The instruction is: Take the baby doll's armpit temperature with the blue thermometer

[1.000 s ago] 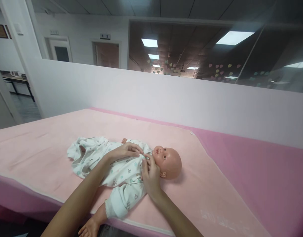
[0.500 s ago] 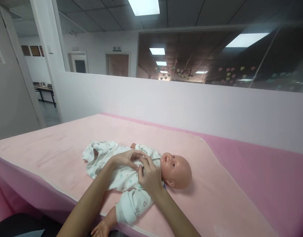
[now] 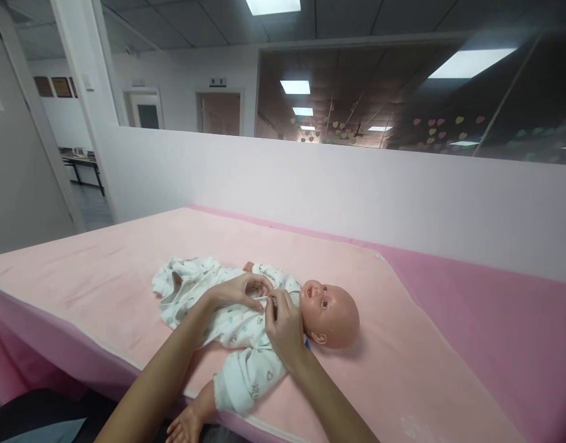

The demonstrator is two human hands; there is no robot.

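Note:
A baby doll [image 3: 336, 314] lies on its back, head to the right, dressed in a white patterned romper [image 3: 239, 323]. Over the doll's chest, my left hand [image 3: 241, 291] curves with thumb and fingers around the romper's front. My right hand [image 3: 285, 323] pinches the romper's front edge near the doll's neck, close to my left fingertips. Whatever fastening lies between the fingers is too small to make out. The doll's near arm, in a rolled sleeve, reaches over the table's front edge. Its far hand [image 3: 248, 266] shows behind my left hand.
A pale pink mat [image 3: 430, 369] covers the table, with a darker pink cover [image 3: 509, 320] beneath it at the right. Behind stands a white half wall [image 3: 333, 191] with glass above. A door [image 3: 24, 160] is at the far left.
My right hand has shifted slightly, and its fingers now pinch the romper's edge, drawing the fabric up a little. My left hand stays at the chest. The view has tilted slightly.

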